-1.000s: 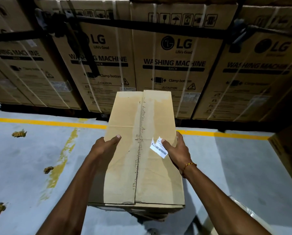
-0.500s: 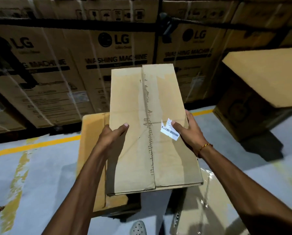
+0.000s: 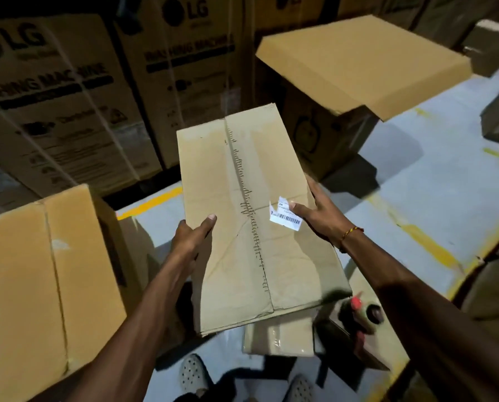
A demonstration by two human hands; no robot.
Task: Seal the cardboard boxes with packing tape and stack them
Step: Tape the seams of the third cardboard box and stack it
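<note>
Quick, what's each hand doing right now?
Left hand: grips the box's left edge.
Right hand: grips its right edge, thumb by the barcode label.

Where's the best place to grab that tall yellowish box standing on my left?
Probably by its two long side edges, one of the hands on each, coming from above. The yellowish box stands upright with its taped face toward you; it looks too wide for one hand, and both hands are busy on the carried box.
</note>
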